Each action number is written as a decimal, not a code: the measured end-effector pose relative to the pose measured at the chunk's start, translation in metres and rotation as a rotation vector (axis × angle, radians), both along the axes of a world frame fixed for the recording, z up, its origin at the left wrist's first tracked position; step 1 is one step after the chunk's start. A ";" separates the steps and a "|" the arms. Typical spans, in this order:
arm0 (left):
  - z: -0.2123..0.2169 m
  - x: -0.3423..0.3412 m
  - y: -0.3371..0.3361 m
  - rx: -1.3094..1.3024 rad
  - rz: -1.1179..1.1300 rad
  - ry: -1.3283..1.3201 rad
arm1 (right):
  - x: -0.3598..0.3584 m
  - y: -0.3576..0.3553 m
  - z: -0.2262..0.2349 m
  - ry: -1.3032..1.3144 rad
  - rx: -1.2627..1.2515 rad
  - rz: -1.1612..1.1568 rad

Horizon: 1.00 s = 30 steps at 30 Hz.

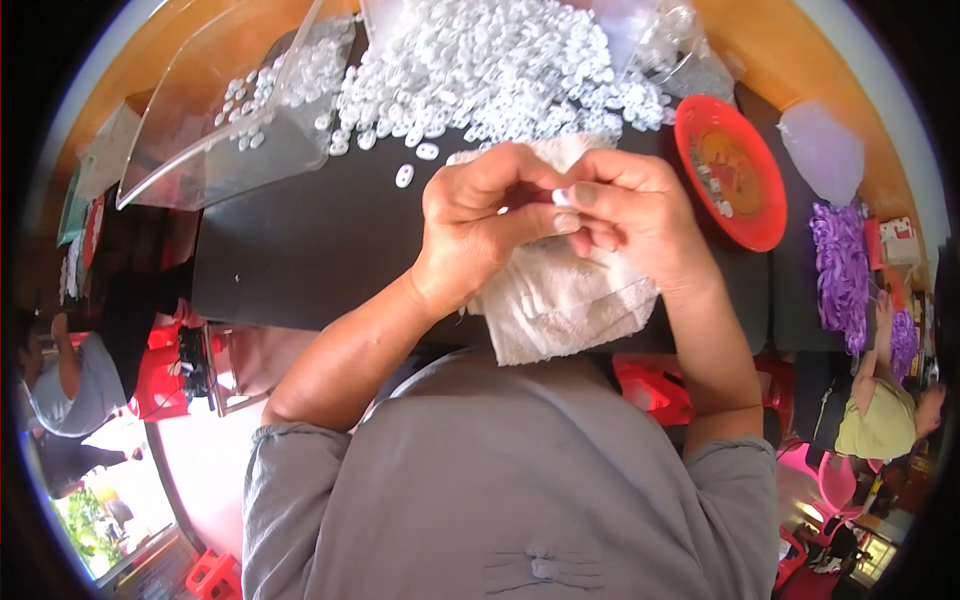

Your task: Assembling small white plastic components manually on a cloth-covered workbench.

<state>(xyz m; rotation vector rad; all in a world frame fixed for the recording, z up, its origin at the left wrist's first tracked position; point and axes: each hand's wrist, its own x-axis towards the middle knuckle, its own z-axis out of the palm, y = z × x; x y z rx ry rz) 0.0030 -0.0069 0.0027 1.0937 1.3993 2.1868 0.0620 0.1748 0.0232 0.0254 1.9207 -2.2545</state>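
My left hand (490,205) and my right hand (640,205) meet over a beige cloth (570,300) at the table's near edge. Pinched between their fingertips is a small white piece (563,198), mostly covered by the fingers. Both hands have their thumbs pressed against it. Just beyond them spreads a big heap of white oval pieces (480,70), some with two holes showing. Two loose oval pieces (404,176) lie on the dark tabletop left of my left hand. Right of my right hand stands a red oval dish (770,215) with a few small pale pieces in it.
A clear plastic bin (190,150) tilts at the far left, more white pieces in it. Clear plastic bags (690,55) lie at the back right. Purple cords (840,270) hang at the right. Other people sit on both sides, near red stools (213,575).
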 end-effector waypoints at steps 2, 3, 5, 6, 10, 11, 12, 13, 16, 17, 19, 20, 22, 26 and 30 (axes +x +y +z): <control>0.000 0.003 0.001 -0.077 0.085 -0.111 | -0.003 -0.002 -0.005 0.014 -0.046 -0.047; 0.000 0.003 0.002 -0.040 0.051 -0.156 | -0.003 -0.003 -0.004 0.005 -0.007 -0.062; -0.003 0.002 0.006 -0.029 0.035 -0.185 | -0.004 -0.003 -0.004 0.008 0.014 -0.065; -0.003 0.002 0.006 -0.033 0.029 -0.226 | -0.004 -0.003 -0.006 0.006 0.010 -0.070; -0.002 0.000 -0.002 -0.022 0.045 -0.216 | -0.011 -0.006 -0.007 -0.016 0.002 -0.011; -0.002 0.000 -0.005 -0.035 0.048 -0.237 | -0.011 -0.007 -0.008 -0.034 0.054 -0.058; -0.013 -0.003 -0.001 0.022 0.043 -0.217 | -0.014 -0.010 -0.008 -0.047 0.102 -0.086; -0.010 -0.002 0.002 -0.056 0.041 -0.242 | -0.012 -0.012 -0.007 -0.062 0.077 -0.171; -0.019 -0.004 0.016 -0.005 0.081 -0.187 | -0.004 0.000 -0.011 -0.064 0.030 -0.253; -0.013 -0.005 0.012 -0.080 0.067 -0.146 | -0.005 -0.002 -0.014 -0.052 0.045 -0.283; -0.020 -0.004 0.011 0.028 0.138 -0.123 | -0.007 0.002 -0.024 -0.007 0.049 -0.254; -0.023 -0.006 0.015 0.069 0.190 -0.006 | -0.008 0.010 -0.028 0.027 0.038 -0.215; -0.021 -0.002 0.010 0.077 0.150 -0.067 | -0.012 0.008 -0.030 0.067 -0.006 -0.165; -0.044 -0.013 0.026 0.057 0.332 0.300 | -0.013 0.001 -0.030 0.087 0.006 -0.216; -0.044 -0.015 0.028 0.020 0.140 0.033 | -0.018 0.002 -0.034 0.119 0.004 -0.100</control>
